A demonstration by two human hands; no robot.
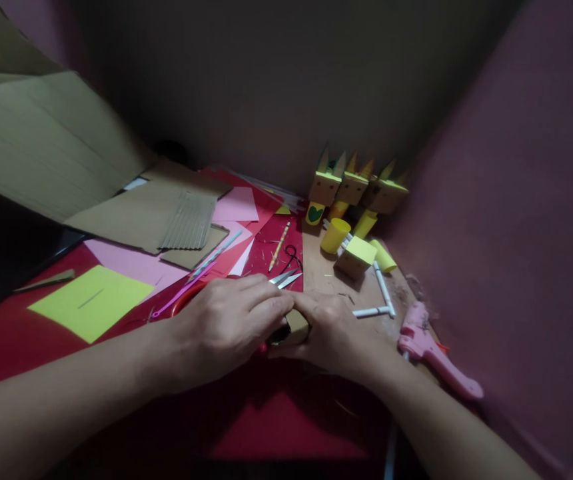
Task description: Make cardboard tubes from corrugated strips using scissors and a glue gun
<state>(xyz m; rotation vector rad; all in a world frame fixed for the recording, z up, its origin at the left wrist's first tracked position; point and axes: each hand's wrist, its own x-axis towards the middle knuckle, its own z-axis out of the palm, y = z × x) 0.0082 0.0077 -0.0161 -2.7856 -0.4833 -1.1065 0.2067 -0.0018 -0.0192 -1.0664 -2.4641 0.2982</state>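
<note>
A small folded cardboard piece (294,328) is held in my right hand (329,328), whose fingers curl round its sides. My left hand (231,319) is closed and presses against the piece from the left, its fingertips meeting my right hand. Scissor blades (285,279) stick out just beyond my hands. A red curved edge (186,297) shows behind my left hand, partly hidden by it. What else my left fingers hold underneath is hidden.
Cardboard sheets (121,207), pink paper (236,203) and a yellow-green sheet (91,301) lie left. Box-headed figures (325,189), a yellow tube (335,235), a small box (355,259) and a pink glue gun (431,350) are right. Small black scissors (291,257) and a pencil (279,247) lie ahead.
</note>
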